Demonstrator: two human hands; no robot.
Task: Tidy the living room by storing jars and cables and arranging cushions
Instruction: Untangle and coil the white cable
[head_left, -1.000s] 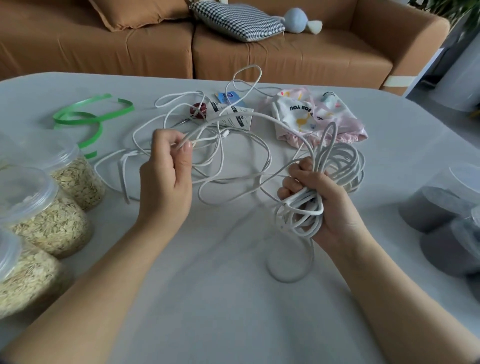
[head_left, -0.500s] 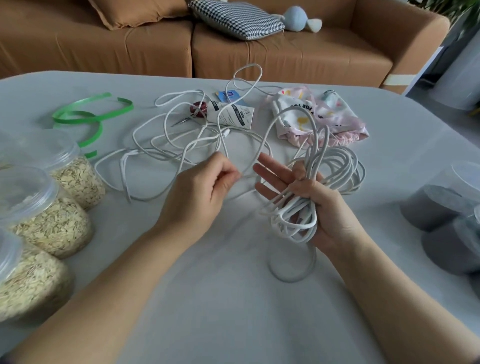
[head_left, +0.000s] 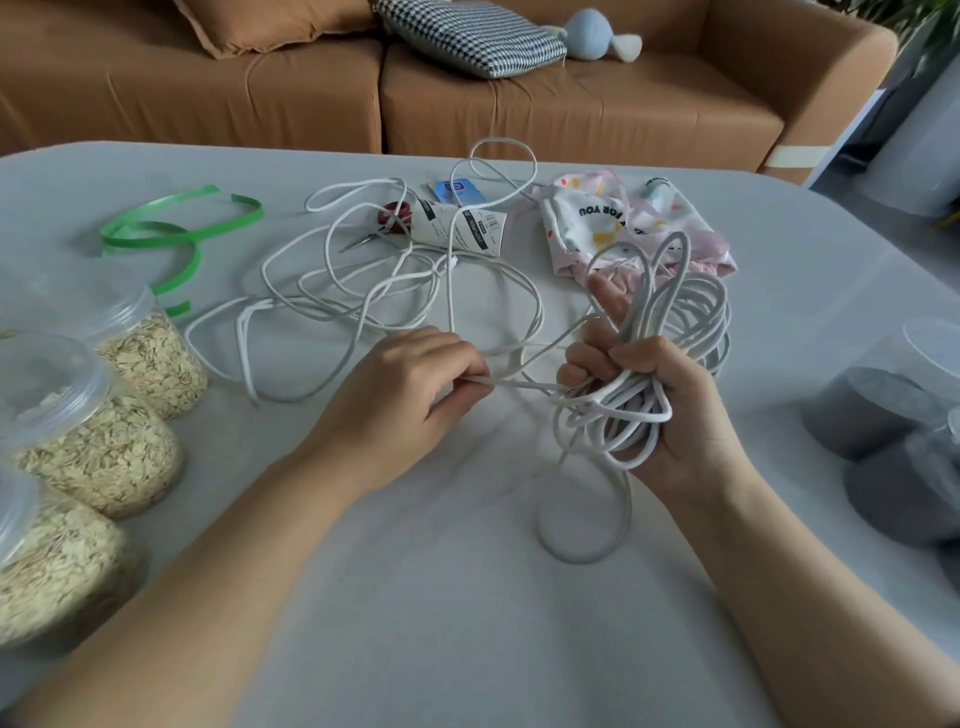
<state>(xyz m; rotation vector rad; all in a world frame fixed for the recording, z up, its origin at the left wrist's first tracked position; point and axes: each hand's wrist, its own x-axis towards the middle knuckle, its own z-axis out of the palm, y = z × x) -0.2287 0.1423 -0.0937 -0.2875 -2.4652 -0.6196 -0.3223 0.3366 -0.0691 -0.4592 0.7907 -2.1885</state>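
So the right hand (head_left: 685, 431) had its fingers curled tight round a bunched coil of the long white round cable (head_left: 623, 405), with one finger sticking up through the loops. The left hand (head_left: 400, 395) pinched a single strand of it between thumb and fingertips, just to the left of that bunch. Rest of the cable lay in a loose tangle further back on the pale grey table (head_left: 467, 597), three clear lidded plastic jars of oats (head_left: 104, 452) stood at the near left, and the black-and-white checked cushion (head_left: 478, 36) sat on the brown sofa (head_left: 571, 104) beyond the far edge.
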